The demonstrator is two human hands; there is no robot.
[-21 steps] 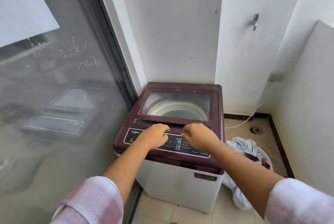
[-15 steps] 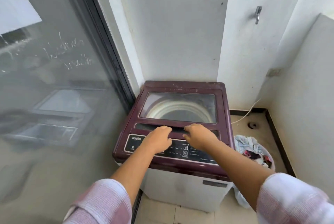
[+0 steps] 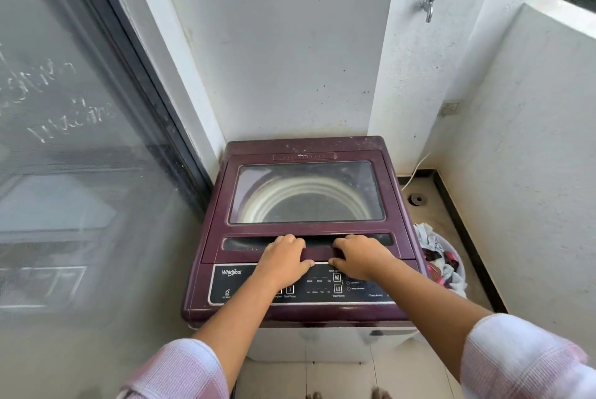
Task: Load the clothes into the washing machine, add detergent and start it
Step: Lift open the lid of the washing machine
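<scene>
A maroon top-loading washing machine (image 3: 300, 231) stands against the back wall, its glass lid (image 3: 306, 192) down and the bare drum visible through it. My left hand (image 3: 283, 258) and my right hand (image 3: 358, 255) both grip the lid's front handle (image 3: 317, 250), fingers curled into the recess and thumbs on the front edge. The black control panel (image 3: 322, 284) lies just under my wrists. A white basket of clothes (image 3: 443, 265) sits on the floor to the machine's right.
A large glass sliding door (image 3: 80, 157) fills the left side. White walls close in behind and to the right, with a tap (image 3: 429, 3) high up. A floor drain (image 3: 417, 199) and a white cable (image 3: 414, 173) lie behind the basket.
Both hands slid forward from the control panel to the lid handle and curled around it. The camera came closer and looks more steeply down. The lid remains down.
</scene>
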